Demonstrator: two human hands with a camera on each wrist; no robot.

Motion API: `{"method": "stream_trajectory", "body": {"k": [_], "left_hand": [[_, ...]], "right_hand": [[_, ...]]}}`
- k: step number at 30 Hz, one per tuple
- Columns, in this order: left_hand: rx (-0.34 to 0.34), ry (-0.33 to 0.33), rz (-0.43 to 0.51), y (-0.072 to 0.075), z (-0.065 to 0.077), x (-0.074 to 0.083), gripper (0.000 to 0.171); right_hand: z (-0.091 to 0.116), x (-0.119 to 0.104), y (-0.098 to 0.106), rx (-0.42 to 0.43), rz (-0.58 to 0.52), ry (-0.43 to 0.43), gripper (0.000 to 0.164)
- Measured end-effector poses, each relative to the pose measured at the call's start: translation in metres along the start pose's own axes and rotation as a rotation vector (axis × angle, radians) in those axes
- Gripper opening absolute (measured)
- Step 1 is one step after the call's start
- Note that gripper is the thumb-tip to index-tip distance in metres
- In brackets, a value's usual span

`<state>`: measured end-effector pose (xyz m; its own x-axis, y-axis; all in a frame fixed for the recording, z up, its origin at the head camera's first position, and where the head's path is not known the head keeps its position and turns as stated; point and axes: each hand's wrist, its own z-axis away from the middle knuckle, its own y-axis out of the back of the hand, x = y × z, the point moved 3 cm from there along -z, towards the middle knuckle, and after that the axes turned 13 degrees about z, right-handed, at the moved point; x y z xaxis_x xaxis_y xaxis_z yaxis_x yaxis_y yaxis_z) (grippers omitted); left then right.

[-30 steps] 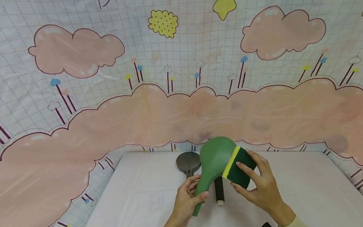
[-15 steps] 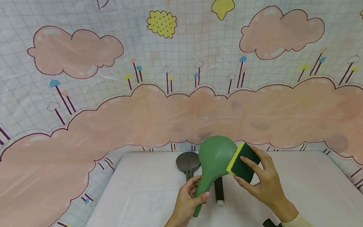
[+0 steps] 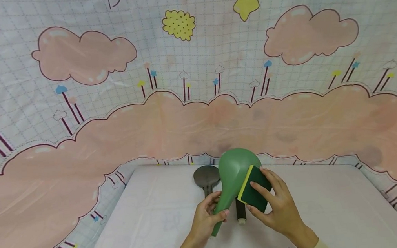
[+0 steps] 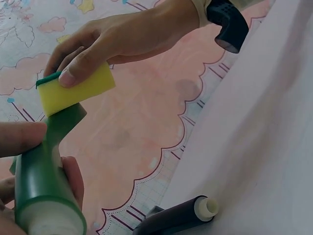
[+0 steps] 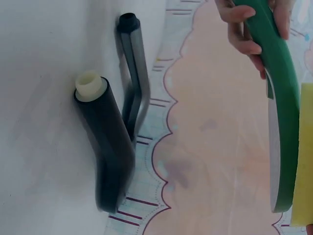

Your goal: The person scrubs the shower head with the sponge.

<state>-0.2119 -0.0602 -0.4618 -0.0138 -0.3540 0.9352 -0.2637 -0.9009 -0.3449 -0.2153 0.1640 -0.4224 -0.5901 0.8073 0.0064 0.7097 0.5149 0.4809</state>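
A green handheld shower head (image 3: pixel 231 172) is held up over the table, its round back towards the head camera. My left hand (image 3: pixel 204 218) grips its handle, fingers wrapped round it in the left wrist view. Against the lower right of the head's back lies a yellow sponge with a dark green scouring side (image 3: pixel 255 190), pinched between the thumb and fingers of my right hand (image 3: pixel 280 207). In the left wrist view the yellow face of the sponge (image 4: pixel 78 88) is turned to the shower head. The right wrist view shows the shower head edge-on, with the right hand almost wholly out of frame.
A dark grey shower head (image 3: pixel 206 176) lies at the back of the white table (image 3: pixel 150 219). Beside it is a black shower head (image 5: pixel 115 147) with a pale threaded end, partly hidden behind the green one in the head view. A patterned cloth (image 3: pixel 199 131) hangs behind.
The sponge first moved right and up to the edge of the green shower head, then back left and down across its back. My left hand has stayed nearly still.
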Motion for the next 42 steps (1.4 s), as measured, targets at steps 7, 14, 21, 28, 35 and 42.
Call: {"method": "stream_trajectory", "body": {"k": [7, 14, 21, 28, 35, 42], "left_hand": [[0.007, 0.000, -0.031, 0.002, 0.001, 0.001, 0.063], [-0.040, -0.008, -0.074, 0.005, 0.002, 0.001, 0.065], [-0.067, -0.037, -0.151, 0.011, 0.004, 0.001, 0.065], [-0.105, -0.056, -0.156, 0.012, 0.003, 0.000, 0.063], [-0.101, -0.068, -0.199, 0.011, 0.003, 0.000, 0.062], [-0.099, -0.069, -0.213, 0.007, 0.001, 0.000, 0.060]], "right_hand": [[-0.002, 0.001, 0.001, -0.006, 0.007, 0.021, 0.057], [-0.008, 0.014, 0.006, 0.007, -0.043, 0.010, 0.058], [-0.012, 0.029, 0.010, -0.035, -0.041, -0.043, 0.062], [-0.012, 0.039, 0.010, -0.143, -0.080, -0.173, 0.061], [-0.011, 0.034, 0.008, -0.173, -0.050, -0.178, 0.065], [-0.013, 0.029, 0.009, -0.196, -0.035, -0.142, 0.060]]}}
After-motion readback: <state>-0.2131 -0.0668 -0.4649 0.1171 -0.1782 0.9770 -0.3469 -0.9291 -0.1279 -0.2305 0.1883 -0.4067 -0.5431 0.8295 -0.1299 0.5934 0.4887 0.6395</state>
